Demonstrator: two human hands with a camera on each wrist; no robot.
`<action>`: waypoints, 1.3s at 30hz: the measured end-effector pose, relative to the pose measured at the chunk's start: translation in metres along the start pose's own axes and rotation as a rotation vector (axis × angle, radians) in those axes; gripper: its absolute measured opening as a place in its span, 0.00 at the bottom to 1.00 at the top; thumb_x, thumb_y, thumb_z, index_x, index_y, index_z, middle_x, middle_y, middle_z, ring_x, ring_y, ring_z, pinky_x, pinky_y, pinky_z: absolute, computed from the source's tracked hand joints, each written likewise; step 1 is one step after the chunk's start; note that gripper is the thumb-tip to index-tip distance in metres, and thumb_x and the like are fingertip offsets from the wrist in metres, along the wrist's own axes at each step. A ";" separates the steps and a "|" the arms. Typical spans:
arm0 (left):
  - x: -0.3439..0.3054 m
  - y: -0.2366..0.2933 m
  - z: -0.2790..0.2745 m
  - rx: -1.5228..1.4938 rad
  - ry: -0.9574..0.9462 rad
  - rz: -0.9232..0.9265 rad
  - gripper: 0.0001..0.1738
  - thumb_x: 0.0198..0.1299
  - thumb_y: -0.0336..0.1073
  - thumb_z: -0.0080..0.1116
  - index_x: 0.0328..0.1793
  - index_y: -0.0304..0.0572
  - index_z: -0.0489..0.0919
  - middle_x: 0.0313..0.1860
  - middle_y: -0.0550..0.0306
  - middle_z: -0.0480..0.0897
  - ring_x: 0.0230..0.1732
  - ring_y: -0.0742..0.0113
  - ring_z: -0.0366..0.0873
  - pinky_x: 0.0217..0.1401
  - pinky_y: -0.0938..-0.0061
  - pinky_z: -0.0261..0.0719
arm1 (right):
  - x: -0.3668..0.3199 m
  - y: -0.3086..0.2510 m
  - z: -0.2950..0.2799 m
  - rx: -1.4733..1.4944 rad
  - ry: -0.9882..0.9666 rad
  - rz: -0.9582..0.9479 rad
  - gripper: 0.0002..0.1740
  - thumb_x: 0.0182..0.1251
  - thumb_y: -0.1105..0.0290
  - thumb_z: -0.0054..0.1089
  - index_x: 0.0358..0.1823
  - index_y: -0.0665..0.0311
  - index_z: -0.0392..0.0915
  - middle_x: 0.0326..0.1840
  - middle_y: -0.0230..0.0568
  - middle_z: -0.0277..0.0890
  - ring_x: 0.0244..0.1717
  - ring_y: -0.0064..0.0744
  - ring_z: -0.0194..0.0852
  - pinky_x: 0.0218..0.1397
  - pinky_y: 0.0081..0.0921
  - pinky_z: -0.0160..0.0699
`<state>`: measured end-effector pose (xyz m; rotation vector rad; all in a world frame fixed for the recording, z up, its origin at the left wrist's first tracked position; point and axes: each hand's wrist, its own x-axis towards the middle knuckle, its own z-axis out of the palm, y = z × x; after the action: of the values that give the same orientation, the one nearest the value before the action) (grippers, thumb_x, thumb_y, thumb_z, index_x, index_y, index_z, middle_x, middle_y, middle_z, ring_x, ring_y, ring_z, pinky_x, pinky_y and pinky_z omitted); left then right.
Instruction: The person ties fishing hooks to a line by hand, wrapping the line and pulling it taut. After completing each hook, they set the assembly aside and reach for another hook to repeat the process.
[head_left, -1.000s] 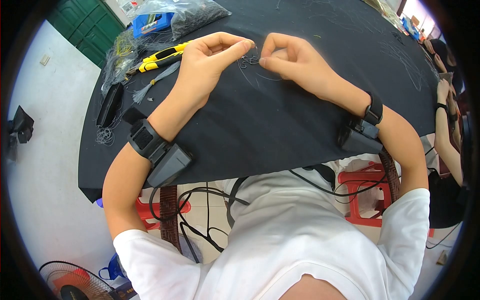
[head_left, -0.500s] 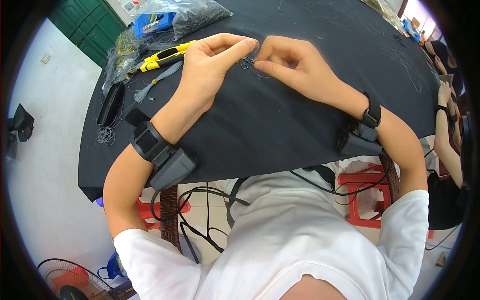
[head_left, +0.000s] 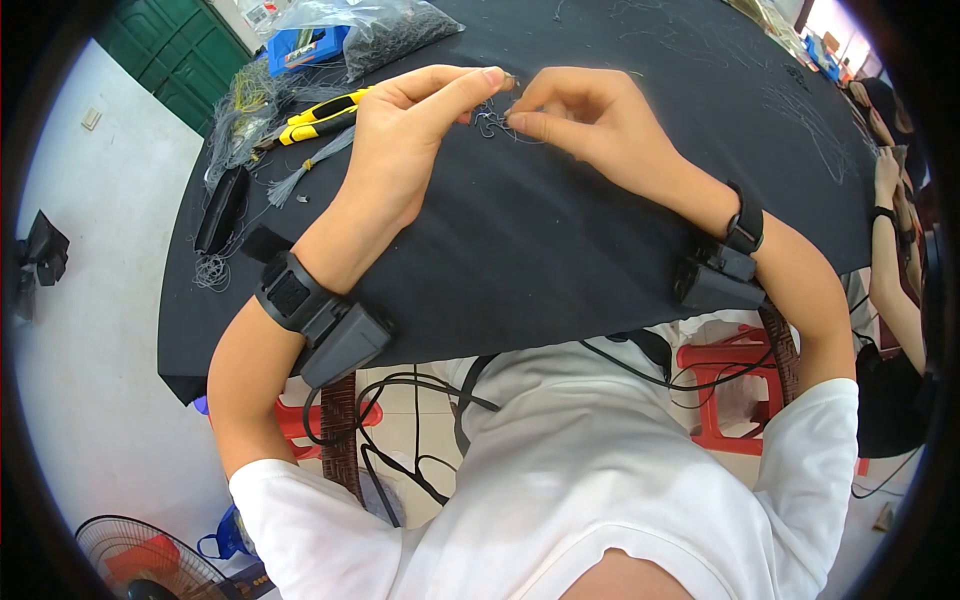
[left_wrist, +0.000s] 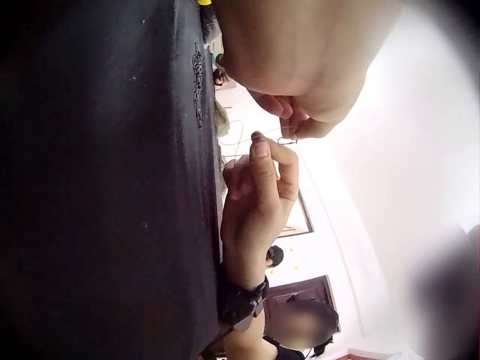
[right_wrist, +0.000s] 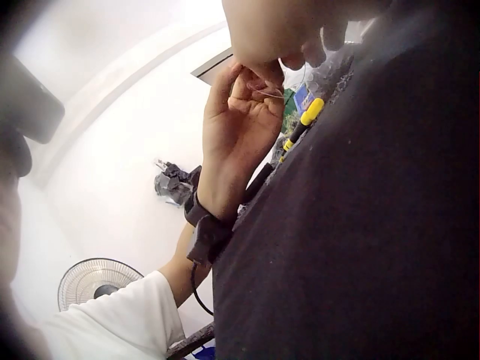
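My left hand pinches a small dark fish hook between thumb and forefinger, above the black-covered table. Close beside it on the right, my right hand pinches a thin, clear fishing line between thumb and forefinger. In the left wrist view the fishing line loops loosely from the right fingertips toward the hook. On the cloth below, between the two hands, lies a small heap of wiry metal hooks, partly covered by the fingers in the head view.
Yellow-and-black pliers and a tied bundle of line lie left of my hands. Behind them are a plastic bag of dark small pieces and a blue box. A black case is near the left edge. Another person's arm shows at right.
The hands stay close together over the heap. The left hand shifted slightly right, then back left, and the right fingertips moved a little left toward it. The pinch grips continue.
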<state>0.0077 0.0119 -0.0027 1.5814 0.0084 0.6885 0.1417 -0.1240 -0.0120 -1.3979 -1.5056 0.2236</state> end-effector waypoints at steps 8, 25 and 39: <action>-0.001 -0.004 0.003 -0.020 0.020 -0.043 0.10 0.54 0.35 0.62 0.38 0.36 0.84 0.35 0.60 0.83 0.36 0.81 0.73 0.39 0.84 0.66 | -0.001 -0.001 0.002 0.036 -0.079 -0.070 0.06 0.58 0.69 0.61 0.30 0.64 0.78 0.15 0.22 0.59 0.18 0.11 0.51 0.21 0.15 0.50; 0.002 0.003 -0.003 0.266 0.103 0.108 0.07 0.53 0.31 0.63 0.35 0.34 0.83 0.26 0.63 0.81 0.27 0.84 0.72 0.31 0.89 0.66 | -0.002 -0.009 -0.006 -0.142 0.051 -0.197 0.05 0.58 0.70 0.59 0.30 0.63 0.75 0.13 0.25 0.49 0.16 0.16 0.43 0.20 0.21 0.45; -0.005 0.016 0.014 -0.026 -0.025 0.038 0.08 0.55 0.31 0.62 0.37 0.33 0.83 0.32 0.59 0.83 0.35 0.80 0.76 0.40 0.87 0.70 | -0.003 -0.006 0.002 0.155 -0.048 -0.034 0.05 0.59 0.72 0.59 0.28 0.65 0.75 0.13 0.20 0.56 0.17 0.10 0.49 0.20 0.16 0.46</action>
<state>0.0031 -0.0054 0.0104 1.5691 -0.0492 0.6955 0.1356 -0.1268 -0.0103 -1.2513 -1.5172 0.3476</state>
